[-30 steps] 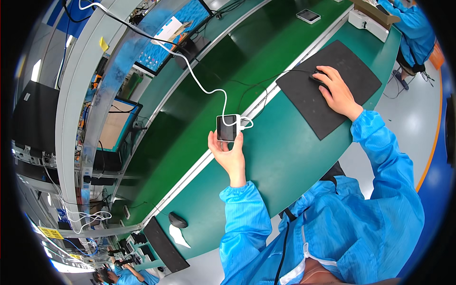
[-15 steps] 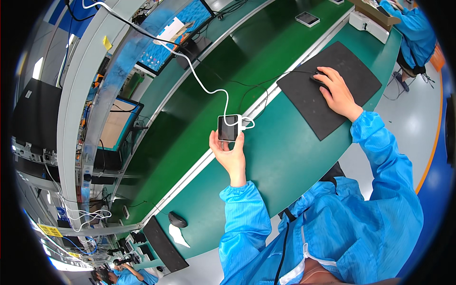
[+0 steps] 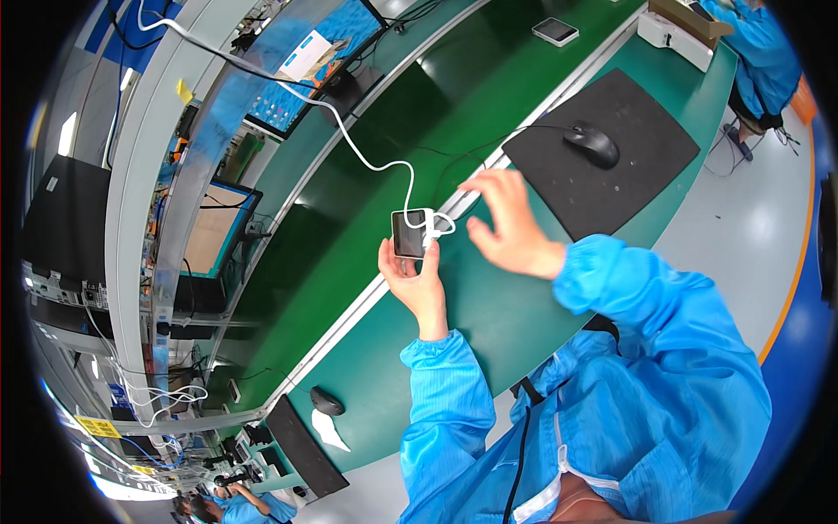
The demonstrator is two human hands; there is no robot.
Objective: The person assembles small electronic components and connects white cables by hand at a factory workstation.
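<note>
While left grip point(image 3: 417, 284) holds one device point(image 3: 408, 236), right grip point(image 3: 515, 229) wide, two mice point(image 3: 595, 147)

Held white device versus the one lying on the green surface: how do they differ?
The held device is in the left hand; the far device lies on the green surface. A white cable runs to the held device; none shows at the far device. Both have dark screens and white edges.

Wearer's hands point(image 3: 417, 288) point(image 3: 513, 229): two; computer mice point(image 3: 595, 145) point(image 3: 327, 402): two; black mats point(image 3: 633, 196) point(image 3: 305, 452): two; white-framed devices point(image 3: 408, 239) point(image 3: 555, 31): at least two.
</note>
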